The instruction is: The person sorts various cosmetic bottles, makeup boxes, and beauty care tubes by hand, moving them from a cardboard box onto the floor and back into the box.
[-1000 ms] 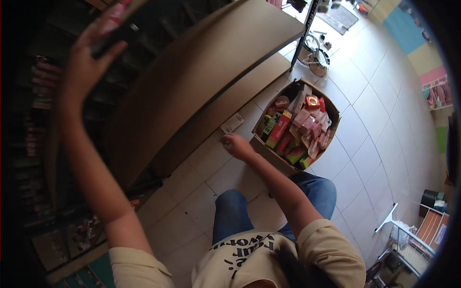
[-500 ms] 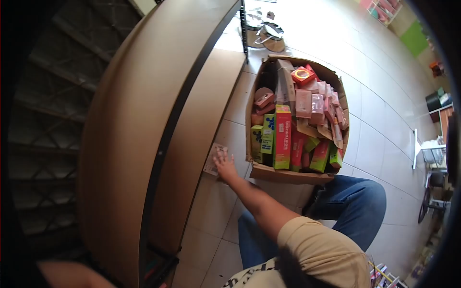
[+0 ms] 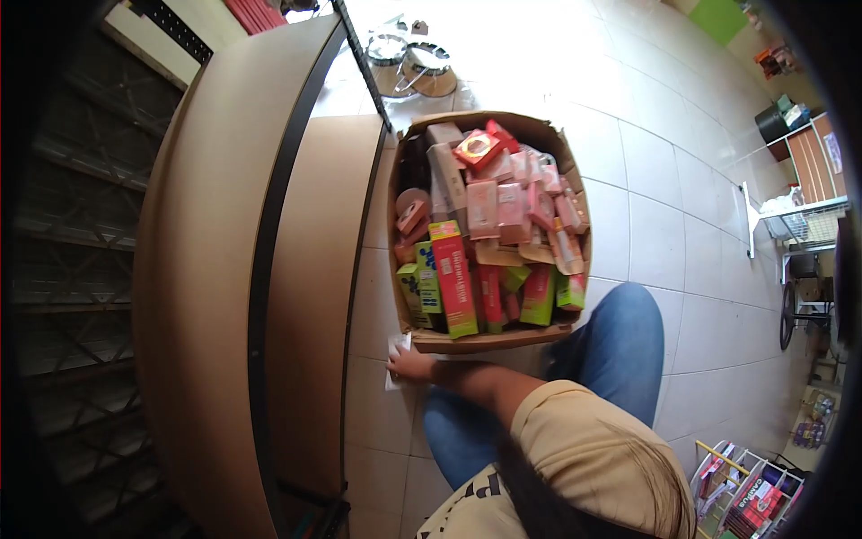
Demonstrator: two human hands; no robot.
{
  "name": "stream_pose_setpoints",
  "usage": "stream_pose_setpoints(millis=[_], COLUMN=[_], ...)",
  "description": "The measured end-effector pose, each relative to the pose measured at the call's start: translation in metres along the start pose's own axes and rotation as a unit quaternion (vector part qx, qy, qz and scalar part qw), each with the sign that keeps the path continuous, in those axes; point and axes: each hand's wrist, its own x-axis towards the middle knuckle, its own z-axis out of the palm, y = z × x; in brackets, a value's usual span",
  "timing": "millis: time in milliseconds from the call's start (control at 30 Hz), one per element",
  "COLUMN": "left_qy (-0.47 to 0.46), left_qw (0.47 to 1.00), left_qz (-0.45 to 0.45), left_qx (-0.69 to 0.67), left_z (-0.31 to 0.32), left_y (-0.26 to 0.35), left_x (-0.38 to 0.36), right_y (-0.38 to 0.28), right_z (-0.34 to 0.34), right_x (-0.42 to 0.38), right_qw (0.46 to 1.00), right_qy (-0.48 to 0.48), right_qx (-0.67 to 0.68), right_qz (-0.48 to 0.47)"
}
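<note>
My right hand (image 3: 413,365) is closed around a flat, pale packet or card (image 3: 393,381), close to the near left corner of a cardboard box (image 3: 512,342). Fingers and knuckles cover part of the packet, and its print is too blurred to read. Inside the box are many small cartons, among them a tall red and green carton (image 3: 454,286), a green one with dark blue spots (image 3: 426,278) and pink ones (image 3: 482,208). My left hand is out of view.
A brown shelf unit (image 3: 310,260) with black metal edges stands to the left of the box. Beyond the box are two round transparent containers (image 3: 426,68) on the tiled floor (image 3: 660,216). A white wire rack (image 3: 754,494) with packages is at the lower right.
My right hand has gone from lying spread over the packet on the floor to gripping it, nearer the box. The view has shifted, and my left forearm has left the frame.
</note>
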Motion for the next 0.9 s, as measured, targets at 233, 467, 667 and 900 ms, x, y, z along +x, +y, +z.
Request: stream_pose_setpoints(millis=[233,467,667,900], left_qy=[-0.018,-0.039,-0.131,-0.358], left_qw=[0.999,0.895,0.634,0.567], left_qz=[-0.019,-0.129,0.147,0.067], left_qx=[0.024,-0.425,-0.748,-0.739], left_z=[0.043,-0.004,-0.036,0.031], left_y=[0.142,0.455,0.613,0.762], left_x=[-0.195,-0.219,-0.14,-0.16], right_y=[-0.058,-0.004,0.147,0.276], right_z=[-0.115,-0.241,-0.294,-0.278], right_x=[-0.165,-0.3,-0.416,-0.495], right_qw=[0.955,0.835,0.578,0.317], right_qy=[-0.005,0.298,0.704,0.629], right_qx=[0.293,0.452,0.334,0.603], right_qz=[0.045,0.102,0.242,0.374])
